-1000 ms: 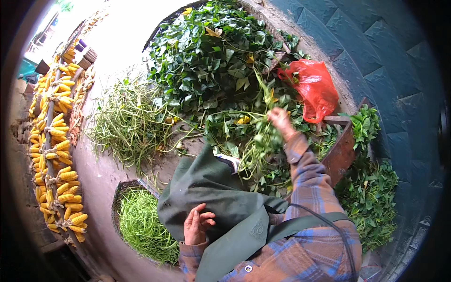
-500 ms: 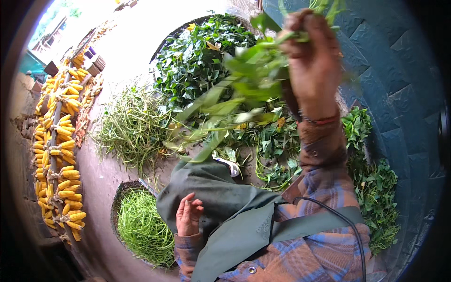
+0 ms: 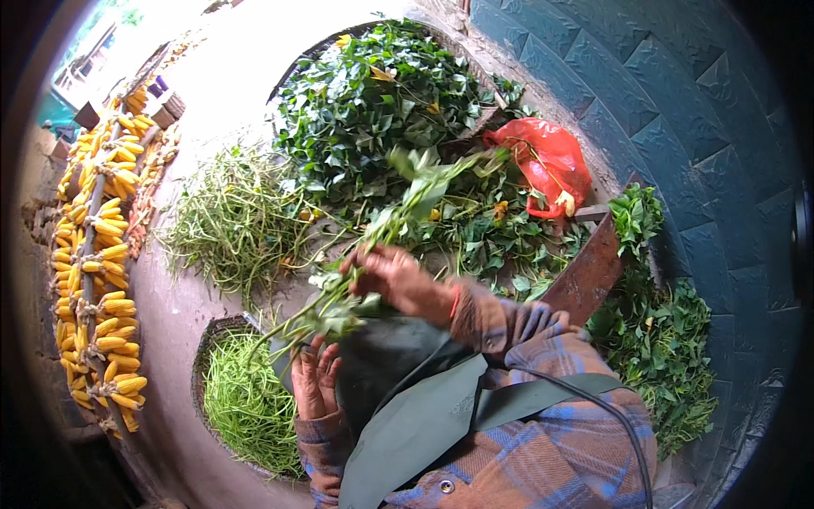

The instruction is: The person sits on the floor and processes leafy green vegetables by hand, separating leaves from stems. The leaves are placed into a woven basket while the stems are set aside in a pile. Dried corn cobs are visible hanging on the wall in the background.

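Note:
My right hand is closed around a bunch of long leafy green vines, held slantwise above my dark apron-covered lap. The leafy upper end reaches toward the far right, and the cut-looking stems trail down to the left. Close beside those lower stems, my left hand is raised with its fingers slightly curled and apart; whether it touches them is unclear. Below and left, a round woven basket holds thin green stalks.
A large leaf pile fills a basket at the back, with pale stems heaped to its left. A red plastic bag and a rusty brown board lie right. More greens sit by the blue-green wall. Corn cobs hang left.
My right hand has come down and left with the vines, from the upper right to above my lap. The red bag is now uncovered. My left hand has shifted slightly left, near the stems.

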